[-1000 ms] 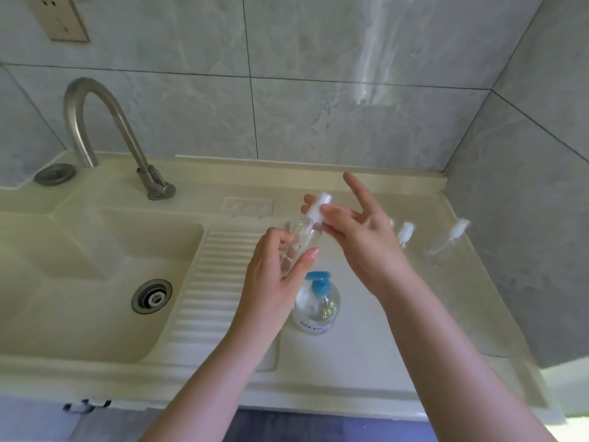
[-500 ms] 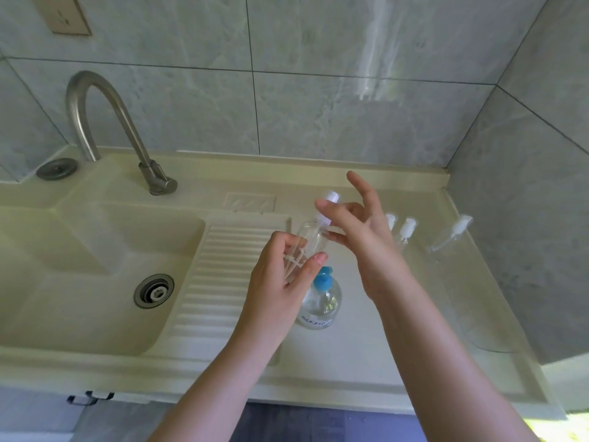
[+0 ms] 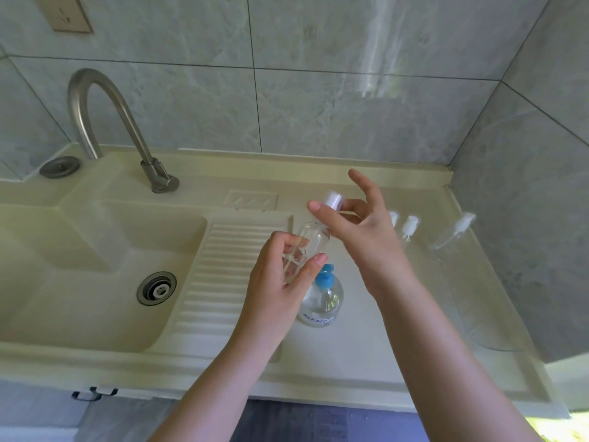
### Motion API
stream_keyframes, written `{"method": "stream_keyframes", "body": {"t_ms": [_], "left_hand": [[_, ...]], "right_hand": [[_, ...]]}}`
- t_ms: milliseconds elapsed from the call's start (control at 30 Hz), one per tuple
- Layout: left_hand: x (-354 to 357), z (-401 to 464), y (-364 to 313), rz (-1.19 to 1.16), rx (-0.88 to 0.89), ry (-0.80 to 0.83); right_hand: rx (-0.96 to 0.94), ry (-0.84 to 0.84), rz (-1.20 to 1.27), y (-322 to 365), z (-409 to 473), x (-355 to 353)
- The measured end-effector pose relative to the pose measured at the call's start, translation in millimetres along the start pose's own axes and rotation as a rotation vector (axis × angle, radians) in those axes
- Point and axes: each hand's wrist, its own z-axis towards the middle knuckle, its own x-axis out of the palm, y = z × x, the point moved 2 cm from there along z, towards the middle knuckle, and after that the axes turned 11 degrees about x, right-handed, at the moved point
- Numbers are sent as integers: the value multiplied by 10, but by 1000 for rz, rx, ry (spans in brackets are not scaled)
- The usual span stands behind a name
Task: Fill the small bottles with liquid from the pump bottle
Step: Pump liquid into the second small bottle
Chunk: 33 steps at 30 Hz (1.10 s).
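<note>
Seen from the head camera, a cream sink desk point(image 3: 350, 352) with a curved steel tap point(image 3: 105, 122), a drain point(image 3: 156, 288) and a ribbed washboard point(image 3: 220, 282) sits under grey wall tiles. The left hand point(image 3: 280, 282) has its fingers point(image 3: 287, 242) closed around one clear small bottle point(image 3: 307, 247), partly hiding the blue-topped pump bottle point(image 3: 323, 295) standing beneath. The right hand point(image 3: 360, 231) pinches the bottle's white cap point(image 3: 334, 199), other fingers spread. Three more spray bottles point(image 3: 409, 228) stand near the right wall.

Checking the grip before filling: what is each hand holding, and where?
Left hand grips the small clear bottle around its body; right hand pinches its white spray cap at the top.
</note>
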Motion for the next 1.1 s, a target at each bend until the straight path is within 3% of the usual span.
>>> {"method": "stream_keyframes", "body": {"t_ms": [233,400,600,800,1100], "left_hand": [[-9,7,60,-6,-30,-4],[-3,7,70,-13,-30,-19],[-18,18,79,-2,-34,-14],[-12,34,68,8,-34,-15],[-48,39,52,4,-25,-9]], "right_hand": [[53,157,113,16,14,24],[1,2,-14,-17,-5,29],[44,156,102,-21,45,-1],[-11,29,-54,-57,42,19],[-71,-48,203,91,53,-178]]}}
